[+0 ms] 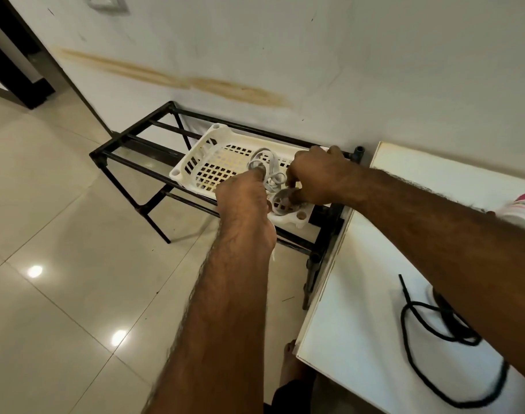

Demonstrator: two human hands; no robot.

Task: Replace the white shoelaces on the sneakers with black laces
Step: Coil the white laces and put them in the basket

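— So where does it stand?

— Both hands are over the white basket (225, 144) on the black rack (129, 144) by the wall. The left hand (243, 201) has its fingers curled round a bundle of white laces (265, 167); the right hand (318, 177) pinches the same bundle from the other side, just above the basket floor.

— And the black lace?

— The black lace (434, 333) lies loose on the white table (344, 294), well apart from the hands and partly under the right forearm. No sneaker shows clearly.

— What could go wrong?

— Probably three things. The basket floor is a grid of holes, so a lace end may slip through and snag when the hands let go or pull back. The bundle is only loosely looped; dropped carelessly, it likely tangles or trails over the basket's rim towards the floor.

— And the third?

— The forearm hangs right above the black lace. Drawn back low, it could drag the lace off the table edge. The pink-capped bottle (521, 209) near that arm could also be knocked.
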